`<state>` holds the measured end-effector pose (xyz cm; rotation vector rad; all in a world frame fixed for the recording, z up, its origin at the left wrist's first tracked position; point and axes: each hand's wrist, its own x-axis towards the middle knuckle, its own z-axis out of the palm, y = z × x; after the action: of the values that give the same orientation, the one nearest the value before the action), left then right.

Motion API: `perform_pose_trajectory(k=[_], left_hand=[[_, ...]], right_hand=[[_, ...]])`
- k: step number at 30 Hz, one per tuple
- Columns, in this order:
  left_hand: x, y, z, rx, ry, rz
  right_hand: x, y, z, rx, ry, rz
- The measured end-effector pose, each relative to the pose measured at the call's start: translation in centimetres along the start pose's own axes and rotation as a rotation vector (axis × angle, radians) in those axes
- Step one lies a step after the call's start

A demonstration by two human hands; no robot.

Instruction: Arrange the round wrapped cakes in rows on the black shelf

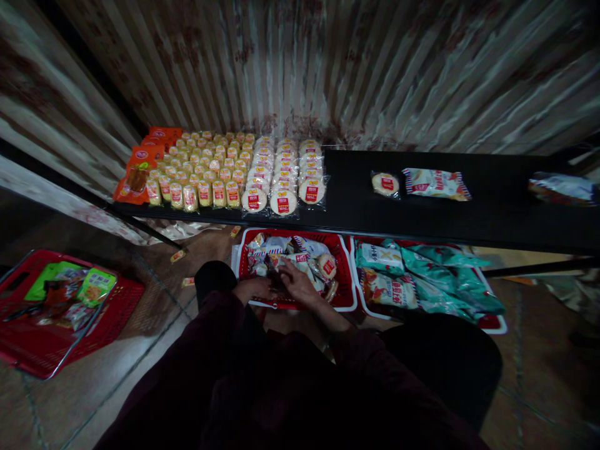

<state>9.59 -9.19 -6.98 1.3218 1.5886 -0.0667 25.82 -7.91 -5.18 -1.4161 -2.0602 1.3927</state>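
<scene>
In the head view, the left hand (257, 289) and right hand (300, 285) are close together over crinkly, glossy plastic packets (276, 245) in a perforated red basket (344, 267); whether their fingers (287, 269) grasp anything, I cannot tell; round wrapped crackers (284, 203) line the flat black shelf (347, 212).

Cannot see under the right hand (300, 286), read the blurry bag (564, 189), or see all the cut-off far-left basket (122, 307).

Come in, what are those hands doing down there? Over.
Left hand and right hand at the middle red basket, grip unclear. Snack packets piled inside. Black shelf just beyond; nothing visibly blocking.
</scene>
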Motion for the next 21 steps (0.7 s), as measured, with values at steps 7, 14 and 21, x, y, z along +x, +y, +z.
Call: perform_pose_trajectory(k=[7,14,21], left_hand=[[0.2,0.8,1.0,0.12,0.033,-0.012],[-2.0,2.5,-3.7,0.128,0.101,0.147],[-2.8,4.8,-5.2,-0.209,0.24,0.245]], right_hand=[[0.4,1.0,-2.1,0.148,0.03,0.004],[-0.7,0.6,-1.1,0.106,-0.179,-0.107],[-1.6,0.2,-4.9,0.118,0.184,-0.04]])
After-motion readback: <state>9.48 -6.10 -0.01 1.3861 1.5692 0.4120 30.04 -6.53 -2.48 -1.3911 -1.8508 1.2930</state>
